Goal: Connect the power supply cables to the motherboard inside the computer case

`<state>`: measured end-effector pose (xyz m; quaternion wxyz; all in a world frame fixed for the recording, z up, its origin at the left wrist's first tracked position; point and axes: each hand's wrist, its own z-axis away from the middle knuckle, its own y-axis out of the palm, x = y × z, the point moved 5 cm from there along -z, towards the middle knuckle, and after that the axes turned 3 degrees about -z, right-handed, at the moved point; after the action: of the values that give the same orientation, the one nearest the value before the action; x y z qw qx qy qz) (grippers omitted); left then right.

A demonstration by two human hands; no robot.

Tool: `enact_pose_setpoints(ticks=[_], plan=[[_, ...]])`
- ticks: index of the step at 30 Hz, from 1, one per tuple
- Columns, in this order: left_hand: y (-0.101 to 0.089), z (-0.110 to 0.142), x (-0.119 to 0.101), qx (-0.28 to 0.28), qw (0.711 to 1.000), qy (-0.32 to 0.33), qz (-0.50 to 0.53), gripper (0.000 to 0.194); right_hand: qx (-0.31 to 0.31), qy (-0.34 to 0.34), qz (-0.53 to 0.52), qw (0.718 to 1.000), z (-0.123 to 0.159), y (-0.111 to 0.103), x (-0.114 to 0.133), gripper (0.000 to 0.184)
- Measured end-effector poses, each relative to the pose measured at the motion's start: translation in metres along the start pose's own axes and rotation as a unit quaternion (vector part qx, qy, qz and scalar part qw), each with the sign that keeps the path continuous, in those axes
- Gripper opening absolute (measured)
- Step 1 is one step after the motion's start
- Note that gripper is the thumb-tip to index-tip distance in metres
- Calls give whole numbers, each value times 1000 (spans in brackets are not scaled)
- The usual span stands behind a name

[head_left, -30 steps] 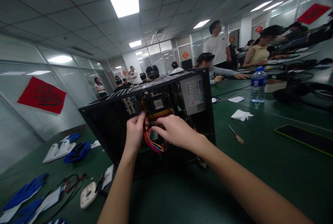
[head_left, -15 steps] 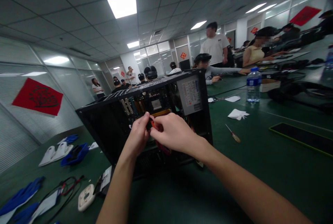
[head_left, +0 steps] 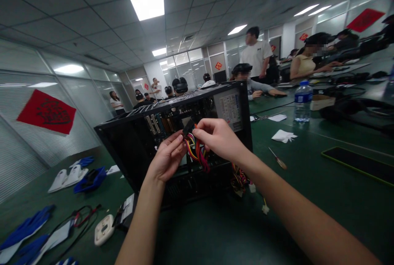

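Observation:
An open black computer case lies on its side on the green table, its motherboard and a grey power supply showing inside. My right hand pinches a black connector at the end of a bundle of coloured wires, lifted in front of the case opening. My left hand is closed on the same wires just below the connector. More wires with small white plugs hang out at the case's lower right.
A screwdriver, white tissue and water bottle lie to the right, a dark tablet further right. Blue-and-white gloves, cables and a white part lie left. Several people sit or stand behind.
Both hands have come up and out of the case, drawing the coloured wire bundle and its black connector with them. White plugs now hang out at the lower right.

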<state>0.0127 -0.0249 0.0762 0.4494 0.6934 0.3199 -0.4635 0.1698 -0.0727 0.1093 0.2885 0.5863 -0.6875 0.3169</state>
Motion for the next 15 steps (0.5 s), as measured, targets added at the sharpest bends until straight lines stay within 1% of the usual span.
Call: enact_pose_setpoints(ticks=[7, 12, 15], plan=[[1, 0, -2, -13, 1000, -4, 12, 17, 34, 41, -35, 998, -1, 7, -13, 20], [-1, -1, -5, -38, 999, 4, -2, 18, 56, 47, -13, 997, -2, 8, -19, 16], [-2, 0, -7, -57, 998, 13, 2, 18, 59, 51, -35, 996, -2, 11, -23, 16]])
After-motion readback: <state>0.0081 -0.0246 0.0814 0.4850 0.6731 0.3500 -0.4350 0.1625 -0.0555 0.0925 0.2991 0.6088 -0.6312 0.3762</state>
